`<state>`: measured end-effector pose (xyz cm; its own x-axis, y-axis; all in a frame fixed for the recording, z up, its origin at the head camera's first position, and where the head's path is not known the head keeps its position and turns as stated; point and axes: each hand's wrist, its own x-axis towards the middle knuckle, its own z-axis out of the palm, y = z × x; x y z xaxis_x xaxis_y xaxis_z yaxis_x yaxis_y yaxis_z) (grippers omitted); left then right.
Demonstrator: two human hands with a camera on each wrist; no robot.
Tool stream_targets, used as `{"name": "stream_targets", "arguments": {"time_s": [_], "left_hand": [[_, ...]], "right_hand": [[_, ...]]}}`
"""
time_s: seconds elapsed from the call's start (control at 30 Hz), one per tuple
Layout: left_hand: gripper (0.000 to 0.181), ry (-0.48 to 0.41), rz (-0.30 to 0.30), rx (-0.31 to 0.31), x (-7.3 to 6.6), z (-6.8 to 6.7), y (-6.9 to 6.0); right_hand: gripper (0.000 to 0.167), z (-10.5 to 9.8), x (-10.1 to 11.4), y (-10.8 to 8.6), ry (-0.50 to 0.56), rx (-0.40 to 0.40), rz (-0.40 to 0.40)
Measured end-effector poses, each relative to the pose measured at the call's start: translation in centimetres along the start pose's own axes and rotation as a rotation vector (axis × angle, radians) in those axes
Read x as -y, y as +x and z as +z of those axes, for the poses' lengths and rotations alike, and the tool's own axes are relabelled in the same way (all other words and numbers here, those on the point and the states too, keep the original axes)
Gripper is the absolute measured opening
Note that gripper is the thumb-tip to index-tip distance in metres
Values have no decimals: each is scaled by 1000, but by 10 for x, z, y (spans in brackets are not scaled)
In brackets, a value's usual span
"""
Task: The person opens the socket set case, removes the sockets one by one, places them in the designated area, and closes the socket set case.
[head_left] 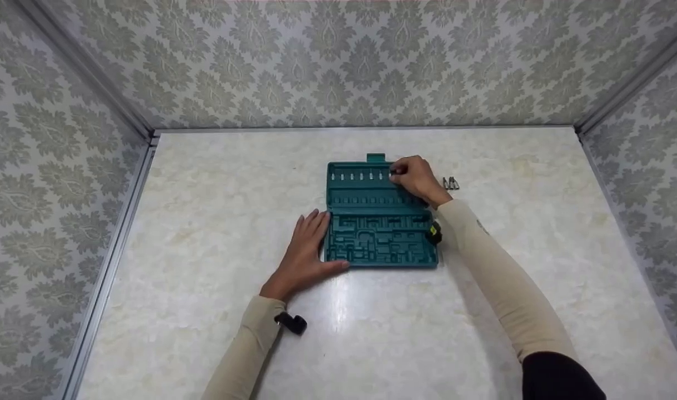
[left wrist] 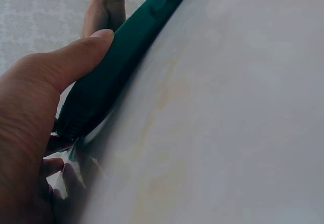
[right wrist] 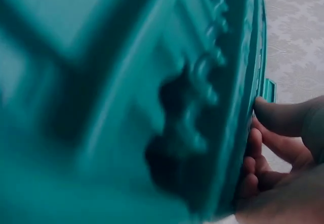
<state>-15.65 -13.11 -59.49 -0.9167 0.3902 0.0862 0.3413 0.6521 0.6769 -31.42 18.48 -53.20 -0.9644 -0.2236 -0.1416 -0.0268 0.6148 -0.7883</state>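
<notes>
A green case [head_left: 382,211] lies unfolded on the table, with a row of small metal bits [head_left: 361,176] along its far half. My left hand [head_left: 304,256] rests at the case's near left corner, straight fingers along the left side and thumb on the near edge. In the left wrist view the thumb [left wrist: 83,57] touches the case's edge [left wrist: 119,57]. At the far right of the row, my right hand [head_left: 419,178] pinches a small bit [head_left: 391,174], mostly covered by the fingertips. The right wrist view shows the right hand [right wrist: 278,148] against the case [right wrist: 233,107], the bit hidden.
Several loose metal pieces [head_left: 451,183] lie on the table just right of my right hand. A black wrist device [head_left: 434,233] on the right arm overlaps the case's right edge. The patterned wall [head_left: 316,66] stands behind the table's far edge.
</notes>
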Motion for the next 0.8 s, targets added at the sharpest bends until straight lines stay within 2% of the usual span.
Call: {"name": "stream_targets", "arguments": {"time_s": [0.17, 0.43, 0.6, 0.8], "left_hand": [[127, -15, -4, -2, 0, 1, 0], [127, 7, 7, -6, -1, 0, 1], [126, 9, 9, -11, -2, -1, 3], [126, 16, 7, -4, -2, 0, 1]], "right_hand": [[24, 0, -3, -2, 91, -41, 31], [25, 2, 1, -4, 55, -43, 7], [23, -4, 4, -3, 140, -150, -3], [27, -29, -5, -12, 258, -242, -4]]}}
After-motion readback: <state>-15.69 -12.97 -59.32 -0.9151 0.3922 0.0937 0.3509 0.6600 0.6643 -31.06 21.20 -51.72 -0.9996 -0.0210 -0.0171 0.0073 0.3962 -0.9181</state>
